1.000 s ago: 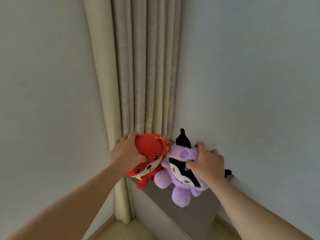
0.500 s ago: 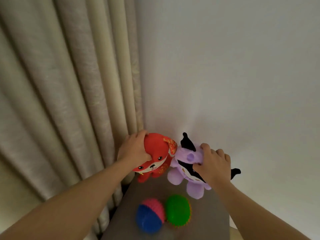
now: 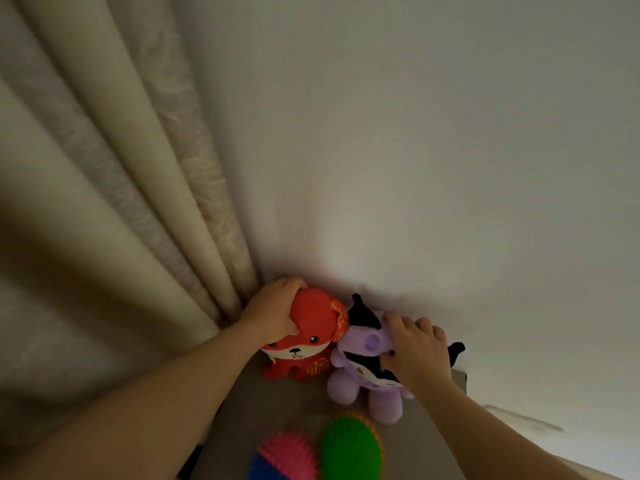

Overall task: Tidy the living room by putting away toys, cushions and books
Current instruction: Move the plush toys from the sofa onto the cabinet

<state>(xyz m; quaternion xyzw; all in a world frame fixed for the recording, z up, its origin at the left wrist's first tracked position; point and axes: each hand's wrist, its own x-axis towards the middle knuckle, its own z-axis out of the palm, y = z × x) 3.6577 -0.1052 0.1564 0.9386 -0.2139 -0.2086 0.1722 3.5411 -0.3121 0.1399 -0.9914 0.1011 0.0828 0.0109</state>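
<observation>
A red plush fox (image 3: 304, 341) sits upright on a grey-brown shelf top (image 3: 263, 407), against the wall corner. My left hand (image 3: 273, 315) grips the top and side of its head. Right beside it, touching, sits a purple and black plush doll (image 3: 363, 379), its legs pointing toward me. My right hand (image 3: 415, 351) is closed over its head and face, hiding most of the face.
A pink and blue spiky ball (image 3: 282, 457) and a green spiky ball (image 3: 351, 448) lie on the shelf top nearer to me. Beige curtains (image 3: 114, 216) hang at the left, touching the shelf. A plain white wall (image 3: 415, 150) stands right behind the toys.
Both plush toys came down from mid-air onto the shelf top and back toward the wall corner. My view has tilted down and closer; the spiky balls show more fully.
</observation>
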